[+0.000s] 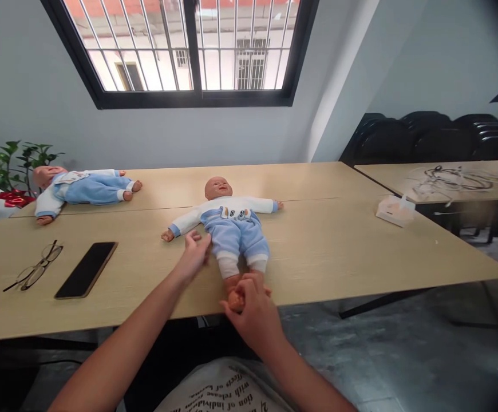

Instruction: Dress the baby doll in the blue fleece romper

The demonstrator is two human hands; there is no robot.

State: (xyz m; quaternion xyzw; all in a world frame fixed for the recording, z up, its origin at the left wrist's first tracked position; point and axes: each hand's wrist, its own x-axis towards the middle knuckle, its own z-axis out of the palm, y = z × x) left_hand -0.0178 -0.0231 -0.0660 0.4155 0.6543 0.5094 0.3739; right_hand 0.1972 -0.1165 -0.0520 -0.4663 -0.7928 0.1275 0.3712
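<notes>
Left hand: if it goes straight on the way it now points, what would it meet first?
The left hand would probably meet the nearer doll's blue outfit; whether they touch is unclear.

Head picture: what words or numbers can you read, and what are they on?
"effects of karma": shirt, upside down
"with release": shirt, upside down
"tion of individ": shirt, upside down, its end unclear
The shirt's other print is too blurred or cut off to read.
I can read no words on the held doll, phone or pack.
</notes>
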